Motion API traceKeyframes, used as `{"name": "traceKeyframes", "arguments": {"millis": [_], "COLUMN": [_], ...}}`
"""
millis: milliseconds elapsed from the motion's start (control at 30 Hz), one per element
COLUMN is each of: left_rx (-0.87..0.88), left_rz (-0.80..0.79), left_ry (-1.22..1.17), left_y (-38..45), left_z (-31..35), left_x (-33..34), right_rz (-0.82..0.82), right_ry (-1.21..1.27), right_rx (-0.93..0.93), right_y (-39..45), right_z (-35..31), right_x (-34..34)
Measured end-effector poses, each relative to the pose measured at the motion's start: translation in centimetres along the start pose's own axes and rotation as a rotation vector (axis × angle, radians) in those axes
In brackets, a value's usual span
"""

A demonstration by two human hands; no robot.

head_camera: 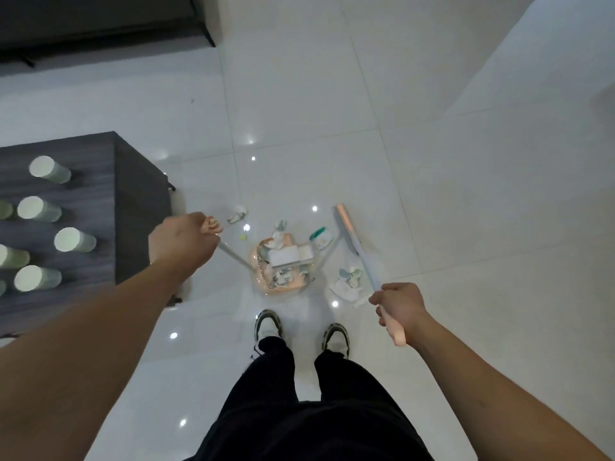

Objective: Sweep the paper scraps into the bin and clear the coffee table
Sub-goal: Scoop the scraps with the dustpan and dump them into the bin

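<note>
**Hands gripping broom and dustpan handles over scraps**

Left hand (181, 241) is curling round the thin handle of a peach plastic dustpan (281, 267), which is sitting on the glossy white tiled floor (432, 161), holding crumpled paper scraps (283, 274). Right hand (397, 306) is clutching the long broom (357, 247) stick. More crumpled scraps (347, 282) are lying beside the pan. Paper cups (50, 169) are lying on the dark wood-grain worktop (83, 207).

Peach dustpan (276, 274), dark grey wood-grain coffee table (83, 207), pale green cups (75, 240)
</note>
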State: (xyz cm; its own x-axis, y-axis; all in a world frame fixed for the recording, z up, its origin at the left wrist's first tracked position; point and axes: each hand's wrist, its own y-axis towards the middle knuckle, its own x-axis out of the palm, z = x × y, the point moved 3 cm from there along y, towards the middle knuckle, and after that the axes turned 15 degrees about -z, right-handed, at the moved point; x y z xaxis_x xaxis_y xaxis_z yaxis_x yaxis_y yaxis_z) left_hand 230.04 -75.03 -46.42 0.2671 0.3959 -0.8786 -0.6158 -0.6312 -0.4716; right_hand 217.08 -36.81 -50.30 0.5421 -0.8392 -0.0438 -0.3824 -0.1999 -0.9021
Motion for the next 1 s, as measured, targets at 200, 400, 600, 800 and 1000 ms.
{"name": "traceKeyframes", "arguments": {"millis": [200, 400, 600, 800, 1000], "left_rx": [-0.007, -0.032, -0.034, -0.001, 0.065], "left_rz": [0.022, -0.036, -0.072, -0.077, -0.055], "left_ry": [0.008, -0.001, 0.034, 0.010, 0.036], "left_y": [-4.3, -6.0, -4.5, -4.3, -4.8], "left_z": [-2.3, -3.4, -4.4, -5.1, -5.6], "left_x": [2.7, 5.6, 5.5, 5.2, 5.2], "right_rz": [0.100, 0.060, -0.085, -0.259, -0.404], "right_ry": [0.087, 0.148, 0.247, 0.175, 0.154], "right_rx": [0.105, 0.173, 0.142, 0.185, 0.212], "right_y": [1.1, -0.4, -3.1, -4.3, -5.1], "right_z": [4.5, 8.3, 9.3, 8.7, 9.8], "right_x": [-1.5, 0.7, 6.8, 11.6, 12.7]}}
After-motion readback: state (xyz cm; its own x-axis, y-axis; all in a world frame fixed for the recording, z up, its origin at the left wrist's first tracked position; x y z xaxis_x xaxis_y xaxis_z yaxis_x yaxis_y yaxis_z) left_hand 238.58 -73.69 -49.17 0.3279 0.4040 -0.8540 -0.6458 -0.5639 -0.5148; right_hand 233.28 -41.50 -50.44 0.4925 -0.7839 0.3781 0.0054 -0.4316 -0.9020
